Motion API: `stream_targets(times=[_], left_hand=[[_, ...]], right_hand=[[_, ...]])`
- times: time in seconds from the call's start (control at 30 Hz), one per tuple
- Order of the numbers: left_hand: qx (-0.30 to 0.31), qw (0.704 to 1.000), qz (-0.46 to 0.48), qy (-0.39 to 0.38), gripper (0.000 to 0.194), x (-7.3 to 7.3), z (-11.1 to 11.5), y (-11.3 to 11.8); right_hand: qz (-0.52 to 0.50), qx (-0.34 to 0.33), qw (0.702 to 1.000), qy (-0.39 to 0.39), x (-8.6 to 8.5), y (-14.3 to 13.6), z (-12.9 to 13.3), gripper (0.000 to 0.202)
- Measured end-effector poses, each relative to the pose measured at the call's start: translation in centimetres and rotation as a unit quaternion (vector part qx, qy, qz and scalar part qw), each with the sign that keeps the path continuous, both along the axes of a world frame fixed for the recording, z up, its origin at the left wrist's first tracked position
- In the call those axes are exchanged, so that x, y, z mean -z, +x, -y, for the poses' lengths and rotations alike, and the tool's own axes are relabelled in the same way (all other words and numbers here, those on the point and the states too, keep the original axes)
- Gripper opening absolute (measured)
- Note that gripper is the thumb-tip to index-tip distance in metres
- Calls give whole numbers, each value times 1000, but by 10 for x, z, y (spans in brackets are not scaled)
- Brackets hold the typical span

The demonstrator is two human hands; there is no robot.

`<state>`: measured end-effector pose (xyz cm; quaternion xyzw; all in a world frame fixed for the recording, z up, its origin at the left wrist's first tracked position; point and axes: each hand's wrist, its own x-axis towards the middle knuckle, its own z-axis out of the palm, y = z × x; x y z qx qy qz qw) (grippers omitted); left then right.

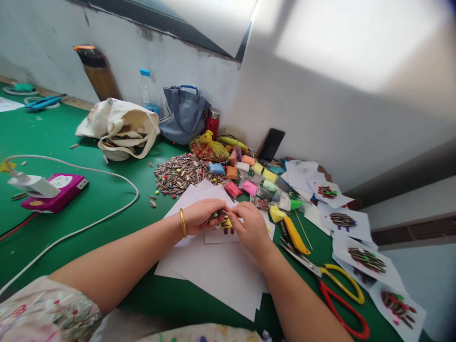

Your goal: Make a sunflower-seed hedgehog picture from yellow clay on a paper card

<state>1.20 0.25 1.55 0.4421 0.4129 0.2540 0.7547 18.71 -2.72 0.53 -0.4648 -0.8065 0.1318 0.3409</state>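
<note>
My left hand [204,214], with a gold bangle at the wrist, is closed around a few sunflower seeds and small coloured balls, partly hidden by the fingers. Its fingertips meet those of my right hand [251,229], which pinches what looks like a single sunflower seed. Just below the fingertips, a small yellow clay piece with dark seeds [226,222] shows over the white paper [213,261]. Sheets of that paper lie stacked under both hands. Beyond them spreads a pile of sunflower seeds [181,173] mixed with coloured balls.
Bagged clay [233,189] in several colours sits behind my hands. At right lie a yellow cutter [295,236], open scissors [320,270] and cards with seed-and-clay hedgehogs [366,259]. A white cable [107,216] crosses the green table at left, near a purple power adapter [59,192].
</note>
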Motion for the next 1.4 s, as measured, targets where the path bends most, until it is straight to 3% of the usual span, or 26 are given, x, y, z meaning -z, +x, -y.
stream_targets(times=[0.3,0.47,0.63,0.9,1.4], left_hand=[[-3,999,-3,44,29,8,-2,-1],[-26,996,-25,80,30,11,-3,0],[-4,993,-50,104,30,11,-4,-1],[-76,980,-128,136,23,16,-15,-4],[-69,979,-148,124,22,20,-18,-3]], right_hand=[[-62,25,996,-60,2,6,-4,22],[-104,1,992,-75,2,7,-4,10],[-128,15,988,-84,6,12,-8,7],[0,41,987,-155,9,25,-15,11],[99,-7,987,-126,12,16,-14,20]])
